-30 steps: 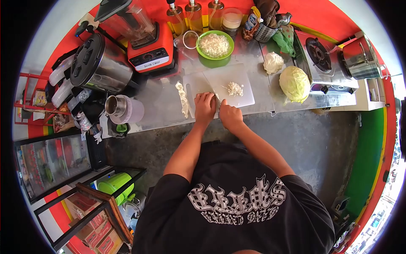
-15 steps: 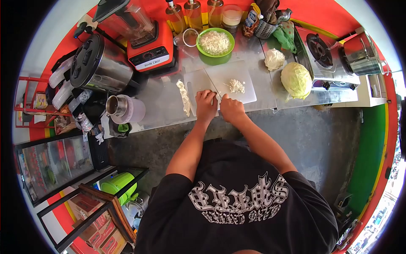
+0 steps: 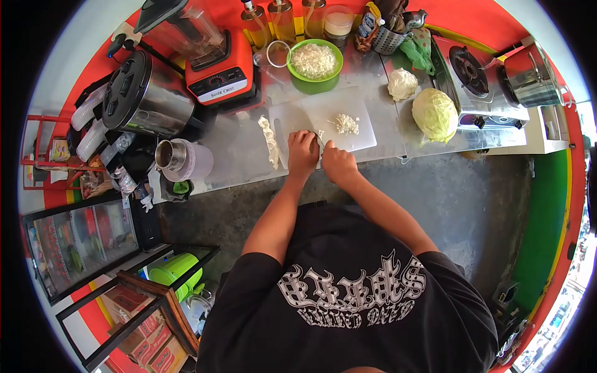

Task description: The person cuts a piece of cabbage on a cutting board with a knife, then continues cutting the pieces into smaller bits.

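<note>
On the white cutting board (image 3: 364, 115), my left hand (image 3: 303, 153) is closed, its fingers curled over a pale piece of cabbage that they mostly hide. Close beside it, my right hand (image 3: 339, 163) grips a knife (image 3: 321, 142), whose blade lies along the left fingertips. Right of the blade, a small heap of shredded cabbage (image 3: 346, 124) rests on the board. Behind the board stands a green bowl (image 3: 341, 62) filled with pale shreds (image 3: 314, 61). A whole cabbage (image 3: 435, 115) and a smaller whitish chunk (image 3: 402, 84) sit to the right.
A crumpled white strip (image 3: 268, 142) lies left of the board. Further left are a red blender (image 3: 217, 68), a metal pot with a black lid (image 3: 146, 96) and a pale jug (image 3: 198, 161). Bottles (image 3: 281, 22) line the back wall; a gas stove (image 3: 482, 93) is at the right.
My right hand has shifted slightly down and left with the knife, whose blade now shows more beside the left fingers. The left hand stays nearly in place.
</note>
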Demonstrator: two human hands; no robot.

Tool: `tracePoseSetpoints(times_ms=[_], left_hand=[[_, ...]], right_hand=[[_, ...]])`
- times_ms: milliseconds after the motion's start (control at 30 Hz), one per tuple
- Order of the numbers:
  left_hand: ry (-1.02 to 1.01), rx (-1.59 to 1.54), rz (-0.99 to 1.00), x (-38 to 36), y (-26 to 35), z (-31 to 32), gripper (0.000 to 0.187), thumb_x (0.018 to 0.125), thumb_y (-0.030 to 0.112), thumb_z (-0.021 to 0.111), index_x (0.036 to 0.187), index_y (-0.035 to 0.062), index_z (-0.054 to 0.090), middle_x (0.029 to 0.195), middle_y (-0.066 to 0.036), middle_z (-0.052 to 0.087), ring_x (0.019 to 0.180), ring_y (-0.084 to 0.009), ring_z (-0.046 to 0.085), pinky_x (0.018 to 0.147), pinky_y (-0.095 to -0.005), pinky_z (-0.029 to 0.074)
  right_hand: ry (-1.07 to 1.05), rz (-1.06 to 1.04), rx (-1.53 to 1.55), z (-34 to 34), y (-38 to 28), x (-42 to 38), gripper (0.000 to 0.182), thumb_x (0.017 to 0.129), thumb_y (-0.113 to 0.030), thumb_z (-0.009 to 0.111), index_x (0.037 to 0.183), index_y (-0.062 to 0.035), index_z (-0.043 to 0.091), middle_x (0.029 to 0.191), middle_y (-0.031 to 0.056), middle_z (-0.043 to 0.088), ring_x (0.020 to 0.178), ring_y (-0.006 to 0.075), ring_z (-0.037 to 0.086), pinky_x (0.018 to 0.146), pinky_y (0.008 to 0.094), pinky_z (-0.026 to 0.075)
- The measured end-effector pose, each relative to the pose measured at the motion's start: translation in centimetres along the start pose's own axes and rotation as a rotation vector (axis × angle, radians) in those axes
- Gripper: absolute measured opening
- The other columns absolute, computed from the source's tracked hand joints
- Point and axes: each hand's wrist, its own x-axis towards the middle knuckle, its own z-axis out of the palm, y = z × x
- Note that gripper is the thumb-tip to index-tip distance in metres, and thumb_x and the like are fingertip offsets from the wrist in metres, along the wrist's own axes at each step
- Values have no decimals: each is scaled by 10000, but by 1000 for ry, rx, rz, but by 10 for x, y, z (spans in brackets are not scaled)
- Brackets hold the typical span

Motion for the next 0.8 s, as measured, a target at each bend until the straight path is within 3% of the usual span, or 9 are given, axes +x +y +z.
tracePoseSetpoints(times_ms=[500,567,800], left_hand=[[5,-24,-15,5,2,-1,150,847,14,641,994,22,669,1037,-126,638,1031,-368,562,901,-457,474],[-5,-20,-9,4,1,-1,151,849,18,640,999,17,666,1042,-132,642,1031,-374,565,902,-459,474],[-78,-59,-12,5,-1,-11,118,890,58,638,1002,26,660,1027,-127,636,1035,-374,567,908,-465,467]], right_hand=[[21,15,68,1,0,5,215,953,-117,595,1088,11,486,994,252,740,970,395,742,821,463,601],[23,-71,-30,-4,5,10,223,982,-145,575,1102,11,471,994,253,739,965,405,740,826,467,598],[-20,-17,45,7,5,7,268,1032,-239,551,1097,10,474,1035,266,729,1011,411,726,860,485,583]])
